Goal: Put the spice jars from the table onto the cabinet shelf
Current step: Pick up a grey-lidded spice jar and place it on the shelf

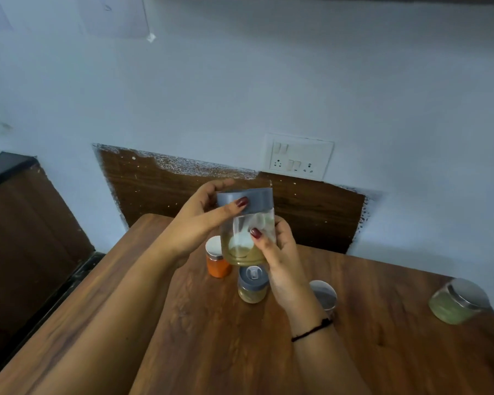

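Note:
I hold a tall clear jar (247, 238) with a grey lid and yellowish contents up above the table. My left hand (200, 220) grips its grey lid, and my right hand (280, 258) grips its glass body from the right. Below it on the wooden table (382, 352) stand an orange spice jar (218, 262) with a silver lid, a small grey-lidded jar (253, 285) of tan spice, and a silver-lidded jar (324, 295) partly hidden by my right wrist. A green-filled jar (457, 302) stands at the far right. No cabinet shelf is in view.
A white wall with a switch and socket plate (298, 156) rises behind the table, over a dark wooden panel (183, 189). A dark brown cabinet or counter side (26, 223) stands at the left, across a gap from the table's left edge.

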Demonstrator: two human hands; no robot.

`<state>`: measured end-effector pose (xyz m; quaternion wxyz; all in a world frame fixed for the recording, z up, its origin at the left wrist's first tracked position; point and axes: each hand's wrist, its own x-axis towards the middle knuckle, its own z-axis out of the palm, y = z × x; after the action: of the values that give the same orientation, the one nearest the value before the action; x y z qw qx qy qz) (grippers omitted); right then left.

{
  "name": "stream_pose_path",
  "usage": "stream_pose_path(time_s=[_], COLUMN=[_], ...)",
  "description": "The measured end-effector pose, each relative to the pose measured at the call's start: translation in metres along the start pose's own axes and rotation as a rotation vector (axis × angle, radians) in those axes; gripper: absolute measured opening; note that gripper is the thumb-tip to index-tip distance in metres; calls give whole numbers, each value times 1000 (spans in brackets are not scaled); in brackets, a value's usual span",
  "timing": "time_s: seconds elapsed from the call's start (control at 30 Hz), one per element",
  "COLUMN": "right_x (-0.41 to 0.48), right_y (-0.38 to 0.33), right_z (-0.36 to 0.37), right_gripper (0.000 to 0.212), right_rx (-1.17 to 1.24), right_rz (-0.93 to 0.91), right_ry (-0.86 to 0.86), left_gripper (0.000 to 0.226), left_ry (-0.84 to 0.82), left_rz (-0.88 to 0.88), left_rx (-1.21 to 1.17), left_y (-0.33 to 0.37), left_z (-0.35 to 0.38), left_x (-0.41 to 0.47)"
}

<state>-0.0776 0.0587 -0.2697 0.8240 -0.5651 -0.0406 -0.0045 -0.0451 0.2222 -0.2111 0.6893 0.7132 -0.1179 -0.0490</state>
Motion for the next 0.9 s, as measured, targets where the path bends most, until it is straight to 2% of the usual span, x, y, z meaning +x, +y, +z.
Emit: stream_pose_path(time_s=[0.13,0.27,0.37,0.47,0.63,0.77,0.9], right_x=[-10,-21,-28,-30,-29,-27,-26], right_y=[-14,-29,-35,-34,-33,-35,-38], right_z=[-11,-18,-23,-27,-29,-29,-23], right_gripper=[87,100,88,67,47,60,60], right_rx=[44,179,193,48,-213,-301,-350], right_rz=[-62,-69,-113,-170,-255,-409,-575], right_ry=[83,65,8,47,237,309,371], left_gripper=[51,57,58,47,57,58,59], left_ry=[-33,-56,-121,-129,-107,-43,45], left_rz=[22,-99,-164,-138,-178,-167,-157], left_rx=[-81,-245,-416,-570,-694,-649,-615], left_y=[8,0,-10,-20,-17,-13,-8], left_z=[25,55,77,91,95,94,90], left_x=[-4,-10,-20,-24,-20,-20,-20])
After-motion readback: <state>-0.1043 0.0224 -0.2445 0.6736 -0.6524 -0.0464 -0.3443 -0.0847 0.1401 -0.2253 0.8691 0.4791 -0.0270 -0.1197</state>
